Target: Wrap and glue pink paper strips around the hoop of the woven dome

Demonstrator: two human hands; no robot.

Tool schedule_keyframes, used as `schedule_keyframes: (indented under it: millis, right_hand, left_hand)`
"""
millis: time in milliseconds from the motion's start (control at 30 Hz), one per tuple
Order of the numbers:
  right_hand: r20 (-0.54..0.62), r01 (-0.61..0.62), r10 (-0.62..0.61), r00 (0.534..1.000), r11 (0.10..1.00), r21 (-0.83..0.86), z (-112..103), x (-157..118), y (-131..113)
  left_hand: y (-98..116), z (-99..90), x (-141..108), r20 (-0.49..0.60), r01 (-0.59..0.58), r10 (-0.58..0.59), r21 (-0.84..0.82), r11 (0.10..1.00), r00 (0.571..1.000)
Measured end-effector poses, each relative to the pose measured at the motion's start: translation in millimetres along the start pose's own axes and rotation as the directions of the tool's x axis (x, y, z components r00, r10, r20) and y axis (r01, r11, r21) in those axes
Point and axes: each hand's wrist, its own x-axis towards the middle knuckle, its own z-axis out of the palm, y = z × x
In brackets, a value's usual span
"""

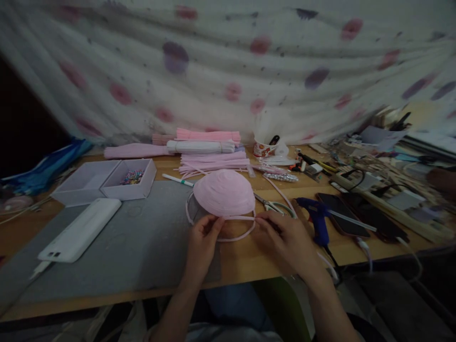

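A pale pink ribbed dome (224, 192) lies at the middle of the table, with a thin pink strip (237, 237) looping around and in front of it. My left hand (204, 242) pinches the strip at the dome's near left edge. On the near right side, my right hand (283, 237) pinches the same strip between thumb and fingers. A short stretch of strip runs taut between the two hands. Scissors (272, 205) lie just right of the dome, partly behind it. A white pen (177, 180) lies at its left.
A blue glue gun (318, 221) and dark phones (342, 216) lie right. A white power bank (80, 230) rests on the grey mat (142, 247). Left stand open boxes (130, 178), one holding beads. Pink strip bundles (213, 159) and a cup (264, 148) are behind.
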Motion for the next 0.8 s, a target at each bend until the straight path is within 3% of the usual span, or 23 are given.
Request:
schedule_keyframes:
  millis: [367,600,800]
  right_hand:
    - [-0.004,0.092,-0.092,0.996,0.996,0.001,0,9,12]
    - [-0.008,0.068,-0.069,0.998,0.99,-0.125,-5,9,17]
    - [-0.013,0.097,-0.098,0.995,0.993,-0.069,1,20,21]
  left_hand:
    - [-2,1.1,3,0.026,0.046,-0.045,-0.051,0.998,0.999]
    - [4,-0.1,1,-0.045,0.037,-0.04,-0.069,0.997,0.998]
    - [4,-0.2,1,-0.071,0.042,-0.048,-0.077,0.996,0.996]
